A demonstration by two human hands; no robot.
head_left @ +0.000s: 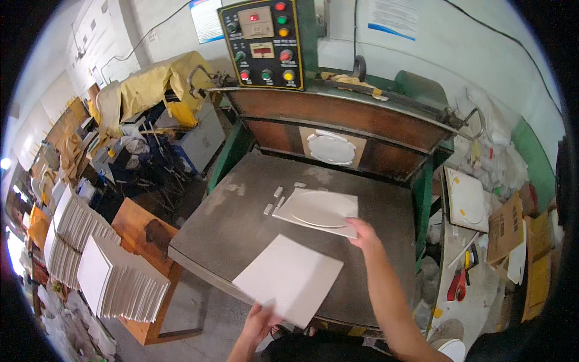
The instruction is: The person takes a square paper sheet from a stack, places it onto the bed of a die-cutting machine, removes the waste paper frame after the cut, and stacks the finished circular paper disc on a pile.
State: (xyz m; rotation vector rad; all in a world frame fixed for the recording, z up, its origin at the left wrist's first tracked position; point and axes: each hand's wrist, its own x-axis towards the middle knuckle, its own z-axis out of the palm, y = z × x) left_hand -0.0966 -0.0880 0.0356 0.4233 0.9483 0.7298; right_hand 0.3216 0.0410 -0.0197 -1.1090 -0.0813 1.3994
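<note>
My left hand pinches the lower edge of a plain white square board, which is tilted over the front edge of the machine's dark flat bed. Farther back on the bed lies a second white board with a large round cut outline, its disc slightly raised. The fingers of my right hand close on this board's near right corner. Several small white blocks sit along its left side. Behind, a round white die on a tan backing is fixed to the machine's upright brown plate.
A control panel with coloured buttons hangs above the bed. To the left, stacks of white boards rest on a wooden stand. At right are red-handled scissors, a cut board and cardboard boxes.
</note>
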